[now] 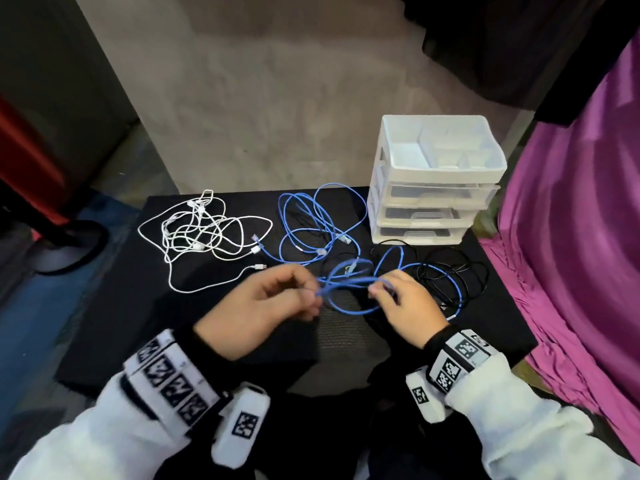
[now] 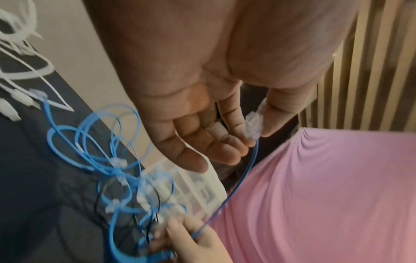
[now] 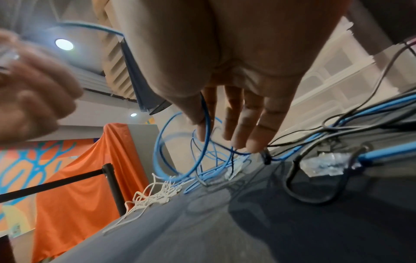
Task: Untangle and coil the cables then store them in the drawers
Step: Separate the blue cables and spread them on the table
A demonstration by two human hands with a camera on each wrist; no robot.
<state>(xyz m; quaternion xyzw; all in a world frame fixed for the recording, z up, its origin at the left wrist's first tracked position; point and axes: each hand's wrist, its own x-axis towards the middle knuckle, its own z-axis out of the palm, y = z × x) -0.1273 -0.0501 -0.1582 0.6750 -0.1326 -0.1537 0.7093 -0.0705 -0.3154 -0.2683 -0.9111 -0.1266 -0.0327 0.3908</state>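
Black table [image 1: 138,306]: both hands' fingers [image 1: 304,296] pinch blue cable [image 1: 346,282] w/ loops.

White sleeves [image 1: 519,431] — black cuffs, white wristbands [image 1: 169,379] bearing black-white square markers; hands bare.

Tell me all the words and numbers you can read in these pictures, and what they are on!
No words or numbers can be read anywhere.
Black-and-white square code patterns on the white wrist bands: patterns only, no letters.
White plastic drawer unit: no label visible.
Blue cable held by the left hand and right hand: any print is too small to tell.
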